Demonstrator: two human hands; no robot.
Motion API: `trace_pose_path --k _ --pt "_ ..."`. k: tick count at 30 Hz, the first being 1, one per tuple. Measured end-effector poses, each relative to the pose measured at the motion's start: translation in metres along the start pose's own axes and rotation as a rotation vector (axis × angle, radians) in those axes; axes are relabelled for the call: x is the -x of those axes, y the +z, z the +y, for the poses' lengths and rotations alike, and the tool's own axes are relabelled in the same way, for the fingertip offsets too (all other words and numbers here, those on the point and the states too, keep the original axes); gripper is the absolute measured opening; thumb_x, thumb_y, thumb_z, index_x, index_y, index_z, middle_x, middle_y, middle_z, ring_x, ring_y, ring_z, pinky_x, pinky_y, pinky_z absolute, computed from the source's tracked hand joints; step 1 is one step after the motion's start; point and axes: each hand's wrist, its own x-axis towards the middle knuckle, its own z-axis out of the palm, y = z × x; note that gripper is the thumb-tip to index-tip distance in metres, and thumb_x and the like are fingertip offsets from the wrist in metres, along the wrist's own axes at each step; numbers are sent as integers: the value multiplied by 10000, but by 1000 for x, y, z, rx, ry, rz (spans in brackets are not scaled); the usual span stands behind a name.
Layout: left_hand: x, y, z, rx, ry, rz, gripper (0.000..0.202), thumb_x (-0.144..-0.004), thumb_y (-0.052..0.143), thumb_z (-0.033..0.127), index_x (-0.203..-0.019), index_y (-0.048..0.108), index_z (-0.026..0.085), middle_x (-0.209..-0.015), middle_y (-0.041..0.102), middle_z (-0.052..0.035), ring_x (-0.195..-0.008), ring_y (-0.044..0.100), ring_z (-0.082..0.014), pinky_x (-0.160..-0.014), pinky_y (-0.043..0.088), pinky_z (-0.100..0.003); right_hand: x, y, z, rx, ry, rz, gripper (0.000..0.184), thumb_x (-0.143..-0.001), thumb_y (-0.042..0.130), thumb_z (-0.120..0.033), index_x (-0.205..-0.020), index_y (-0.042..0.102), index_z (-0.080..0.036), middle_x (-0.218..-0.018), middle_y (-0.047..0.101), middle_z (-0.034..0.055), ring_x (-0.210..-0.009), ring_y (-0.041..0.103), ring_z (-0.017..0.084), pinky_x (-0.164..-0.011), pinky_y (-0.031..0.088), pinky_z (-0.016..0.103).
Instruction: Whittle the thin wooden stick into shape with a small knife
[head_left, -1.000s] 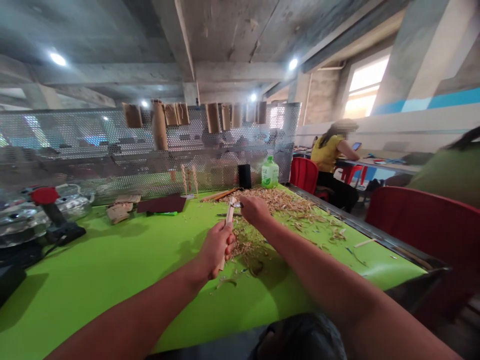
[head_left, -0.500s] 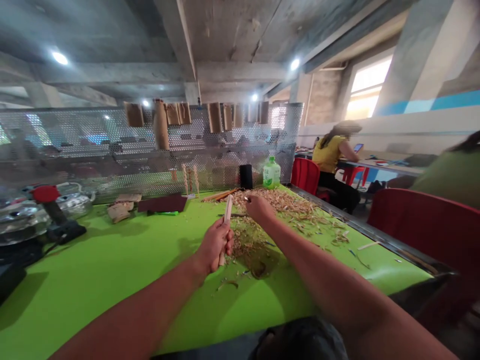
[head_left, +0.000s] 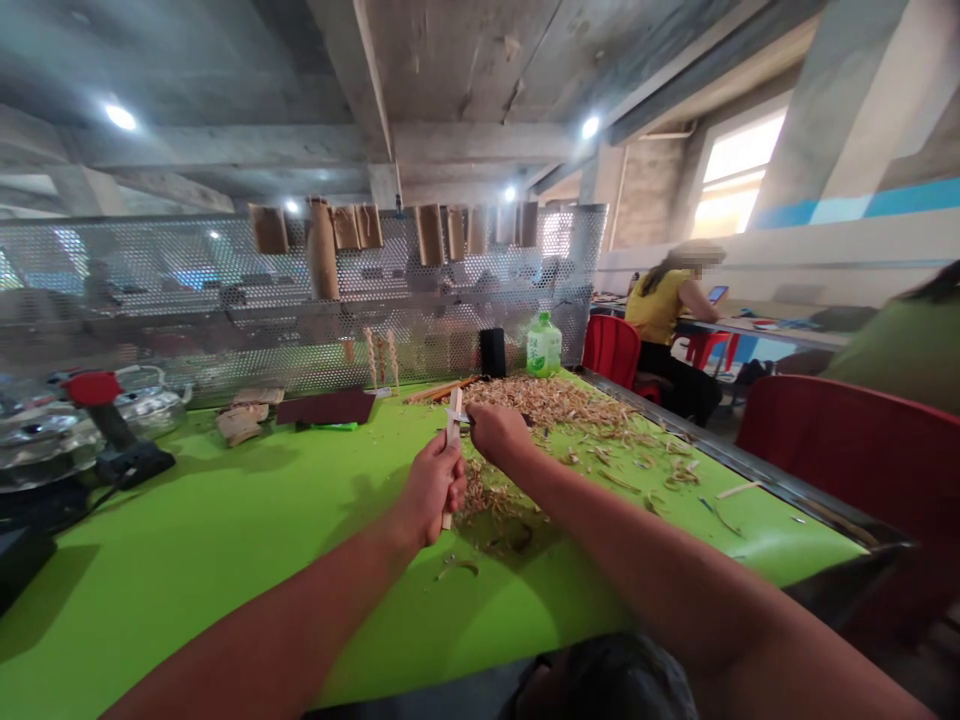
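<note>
My left hand (head_left: 433, 488) is wrapped round a pale wooden stick (head_left: 454, 434), which points up and away from me over the green tabletop (head_left: 247, 520). My right hand (head_left: 499, 434) is closed on a knife. Its short, bright blade (head_left: 460, 417) lies across the upper part of the stick, touching it as far as I can see. Fingers hide most of the knife's handle. Curled wood shavings (head_left: 574, 400) lie heaped behind and to the right of my hands, with more scattered beneath them.
A green-labelled bottle (head_left: 544, 345) and a black box (head_left: 492, 353) stand by the perforated metal screen (head_left: 420, 320). Carved twisted sticks (head_left: 370, 358) stand nearby. On the left are a red-and-black power tool (head_left: 101, 420) and a dark red board (head_left: 325, 407). Red chairs (head_left: 840, 440) and seated people are at right.
My right hand has moved left and slightly nearer, bringing the knife blade onto the stick. My left hand and the stick have barely shifted.
</note>
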Motion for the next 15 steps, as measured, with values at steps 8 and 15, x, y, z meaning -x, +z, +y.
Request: trace_pose_path --k 8,15 --pt "10 8 5 -63 -16 13 184 -883 546 360 -992 494 221 -618 393 92 -359 280 -29 -320 215 -147 -5 2 11 -26 6 61 322 -935 389 -243 -1042 691 -211 -976 728 94 -900 652 203 -757 399 267" --pt "38 27 -1 -191 -65 -87 225 -900 544 357 -1053 537 192 -596 397 86 -371 281 -33 -331 225 -153 -25 5 51 -112 215 84 315 -927 426 -246 -1039 718 -205 -990 729 107 -927 669 221 -740 439 266"
